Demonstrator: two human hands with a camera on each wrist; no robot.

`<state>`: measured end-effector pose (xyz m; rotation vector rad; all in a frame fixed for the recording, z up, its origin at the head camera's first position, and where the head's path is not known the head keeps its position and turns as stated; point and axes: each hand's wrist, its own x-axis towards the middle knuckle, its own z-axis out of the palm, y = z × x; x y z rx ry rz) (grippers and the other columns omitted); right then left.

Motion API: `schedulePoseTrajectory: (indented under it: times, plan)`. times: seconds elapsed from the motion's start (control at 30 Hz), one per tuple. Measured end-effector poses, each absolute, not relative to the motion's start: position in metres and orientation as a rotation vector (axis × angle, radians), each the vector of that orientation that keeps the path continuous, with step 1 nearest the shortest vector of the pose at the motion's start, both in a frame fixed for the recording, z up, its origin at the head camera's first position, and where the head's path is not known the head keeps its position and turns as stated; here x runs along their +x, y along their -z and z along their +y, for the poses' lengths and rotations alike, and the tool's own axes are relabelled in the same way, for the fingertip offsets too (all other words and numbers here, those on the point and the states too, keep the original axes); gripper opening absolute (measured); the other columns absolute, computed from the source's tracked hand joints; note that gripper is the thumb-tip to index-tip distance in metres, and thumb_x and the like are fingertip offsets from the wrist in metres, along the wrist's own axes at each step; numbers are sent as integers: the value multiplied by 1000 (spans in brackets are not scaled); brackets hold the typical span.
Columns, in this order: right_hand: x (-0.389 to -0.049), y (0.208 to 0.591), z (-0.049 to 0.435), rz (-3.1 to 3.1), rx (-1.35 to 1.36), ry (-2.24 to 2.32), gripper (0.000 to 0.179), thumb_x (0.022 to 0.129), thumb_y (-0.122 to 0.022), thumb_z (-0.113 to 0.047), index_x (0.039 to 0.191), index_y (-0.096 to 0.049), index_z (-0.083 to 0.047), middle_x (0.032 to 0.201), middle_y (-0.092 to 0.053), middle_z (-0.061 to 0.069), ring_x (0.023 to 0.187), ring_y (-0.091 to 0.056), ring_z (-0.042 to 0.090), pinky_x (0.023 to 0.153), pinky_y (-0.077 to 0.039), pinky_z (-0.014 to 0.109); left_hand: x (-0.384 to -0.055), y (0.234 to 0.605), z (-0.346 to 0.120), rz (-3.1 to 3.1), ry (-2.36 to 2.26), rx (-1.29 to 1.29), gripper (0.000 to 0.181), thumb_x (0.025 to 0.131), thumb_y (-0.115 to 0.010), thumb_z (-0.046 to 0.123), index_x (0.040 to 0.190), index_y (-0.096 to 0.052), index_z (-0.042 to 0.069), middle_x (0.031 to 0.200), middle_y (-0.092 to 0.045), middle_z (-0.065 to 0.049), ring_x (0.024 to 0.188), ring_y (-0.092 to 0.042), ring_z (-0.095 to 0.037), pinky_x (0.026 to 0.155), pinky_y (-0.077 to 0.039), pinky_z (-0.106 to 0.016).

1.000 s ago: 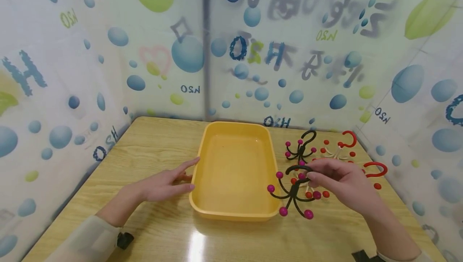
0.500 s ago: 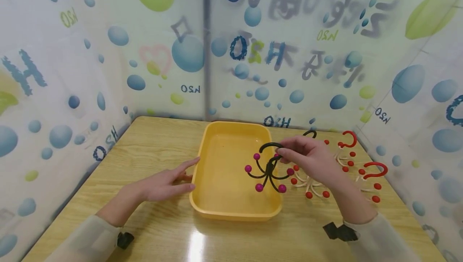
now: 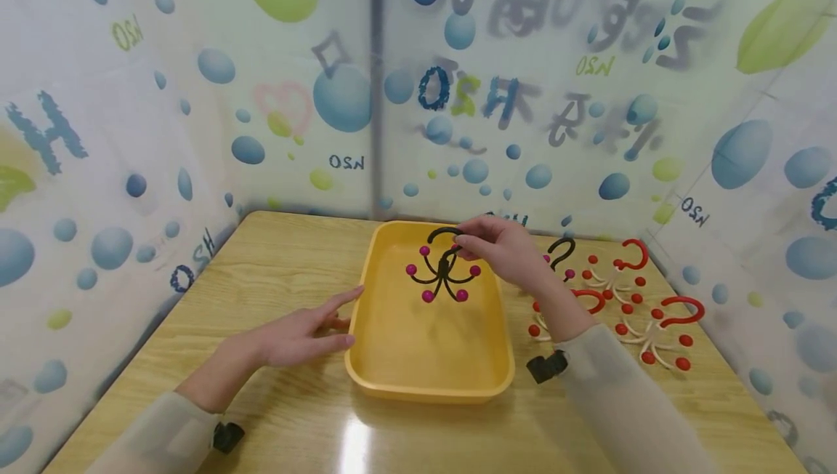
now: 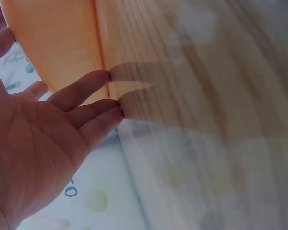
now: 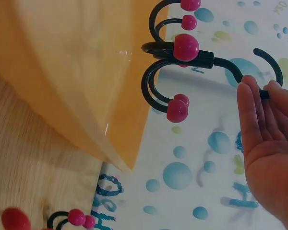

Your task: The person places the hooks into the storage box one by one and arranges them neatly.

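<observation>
My right hand (image 3: 503, 247) pinches the curved top of a black multi-armed hanging hook (image 3: 444, 268) with magenta ball tips. The hook hangs over the back half of a yellow plastic tray (image 3: 428, 358), its arms spread downward. In the right wrist view, the thumb and fingertips meet on the hook's black stem (image 5: 225, 63). At the tray's left side, my left hand (image 3: 297, 336) touches the rim with its thumb and extended fingers. The left wrist view shows those fingertips (image 4: 105, 75) down by the tray's outer wall.
Right of the tray lie three cream hooks with red tops and red balls: one at the back (image 3: 611, 278), one at the right (image 3: 654, 336), one partly behind my forearm (image 3: 591, 299). Another black hook (image 3: 562, 250) is mostly hidden. Patterned sheets (image 3: 327, 183) enclose the wooden table (image 3: 261, 270).
My right hand has carried the black hook left and away from me, from the tray's right edge to over its back half. The left hand has stayed at the rim.
</observation>
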<state>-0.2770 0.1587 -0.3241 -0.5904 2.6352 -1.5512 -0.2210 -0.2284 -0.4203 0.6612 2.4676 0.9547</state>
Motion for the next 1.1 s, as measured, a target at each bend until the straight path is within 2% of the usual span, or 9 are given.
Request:
schedulePoseTrajectory:
  times: [0.17,0.43,0.73,0.87,1.1]
  plan:
    - [-296,327,142,2653,-583,1494,26,111,-68,-18,130,-74,-3,116,-80,18,100,-81,26,100,-66,48,-222,422,-229,2460,-961,653,83,109,-60,58,177,-15,40,161,-61,-17,150,-58,-41,126,-38,-70]
    - [-321,337,121,2659,-528,1447,28,111,-67,-18,132,-73,-1,118,-80,18,98,-81,22,97,-67,38,-221,422,-229,2475,-951,654,84,109,-60,59,177,-15,40,160,-62,-16,149,-58,-41,126,-38,-71]
    - [-338,349,107,2664,-437,1434,29,112,-66,-18,136,-72,-1,129,-78,22,105,-81,29,105,-63,51,-221,423,-229,2494,-945,671,84,109,-60,59,177,-15,38,159,-62,-18,148,-59,-42,125,-39,-71]
    - [-345,357,102,2656,-392,1449,30,113,-64,-17,137,-72,-1,133,-76,24,107,-80,31,106,-62,52,-221,423,-228,2492,-946,676,84,110,-60,58,178,-14,37,159,-62,-18,147,-60,-43,126,-38,-71]
    - [-351,365,93,2637,-350,1489,32,112,-65,-15,140,-70,1,134,-75,24,110,-80,34,102,-65,44,-220,420,-227,2490,-940,650,84,109,-60,59,177,-14,39,159,-61,-19,148,-59,-44,126,-37,-72]
